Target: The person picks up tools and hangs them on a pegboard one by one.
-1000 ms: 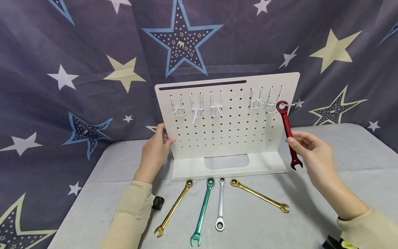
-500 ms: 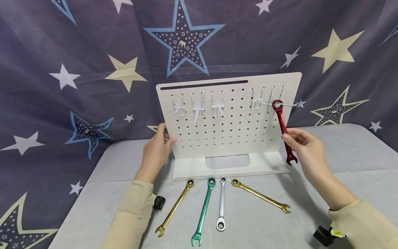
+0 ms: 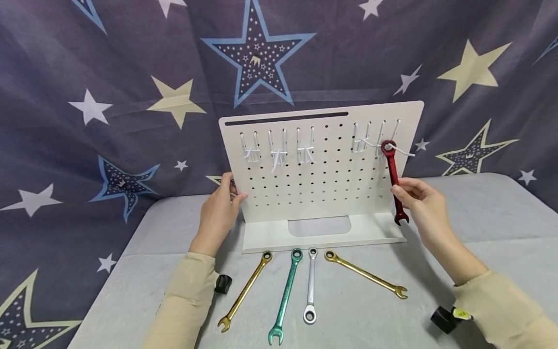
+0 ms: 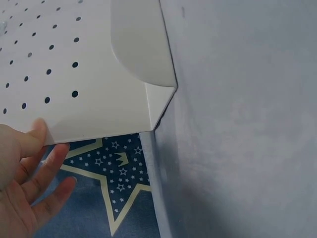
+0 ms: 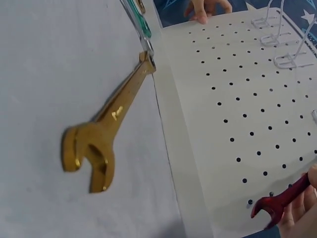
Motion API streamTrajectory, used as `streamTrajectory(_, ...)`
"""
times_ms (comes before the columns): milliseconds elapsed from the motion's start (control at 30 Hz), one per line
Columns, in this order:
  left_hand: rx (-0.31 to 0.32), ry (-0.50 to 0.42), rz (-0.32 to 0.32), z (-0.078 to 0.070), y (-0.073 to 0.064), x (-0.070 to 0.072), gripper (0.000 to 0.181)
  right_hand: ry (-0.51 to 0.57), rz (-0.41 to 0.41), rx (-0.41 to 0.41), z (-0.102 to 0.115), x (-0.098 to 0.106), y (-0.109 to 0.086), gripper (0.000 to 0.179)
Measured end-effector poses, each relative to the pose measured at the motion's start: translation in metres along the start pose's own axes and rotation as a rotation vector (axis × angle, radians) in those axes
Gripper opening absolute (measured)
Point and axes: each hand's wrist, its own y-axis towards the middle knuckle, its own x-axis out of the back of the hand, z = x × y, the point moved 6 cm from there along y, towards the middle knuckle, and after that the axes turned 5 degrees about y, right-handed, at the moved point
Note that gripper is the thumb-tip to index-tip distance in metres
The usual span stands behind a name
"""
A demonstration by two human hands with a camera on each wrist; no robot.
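A white pegboard [image 3: 283,211] stands upright on its base. My left hand [image 3: 217,215] grips its left edge; in the left wrist view the thumb [image 4: 35,136] lies on the front face and the other fingers are around behind the edge. At the board's right side my right hand [image 3: 429,206] pinches a dark red combination wrench [image 3: 394,174] by the lower shaft. The wrench's ring end is up, and the rightmost white hook [image 3: 404,151] passes through the ring. Its open end [image 5: 270,208] points down, close to the board's lower right in the right wrist view.
In front of the board lie a gold wrench [image 3: 245,292], a green wrench [image 3: 286,293], a silver wrench [image 3: 311,286] and another gold wrench [image 3: 366,275]. More white hooks [image 3: 279,154] line the board's upper part. A star-patterned cloth [image 3: 331,63] hangs behind the grey-covered table [image 3: 348,320].
My right hand has moved left and slightly up with the red wrench, whose ring has gone from the outer part of the hook further in toward the board. The left hand keeps its grip.
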Motion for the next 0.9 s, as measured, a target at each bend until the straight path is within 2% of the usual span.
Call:
streamTrajectory(433, 0.01, -0.002, -0.003, 0.002, -0.001, 0.002, 0.046, 0.034, 0.006, 0.031, -0.011, -0.009, 0.016, 0.011)
streamTrajectory(667, 0.009, -0.011, -0.006, 0.002, 0.0, 0.002, 0.045, -0.068, -0.005, 0.036, -0.013, -0.01, 0.02, 0.009)
streamTrajectory(900, 0.004, -0.02, 0.007, 0.0, 0.0, 0.001, 0.045, -0.114, 0.017, 0.073, -0.011, -0.011, 0.023, 0.007)
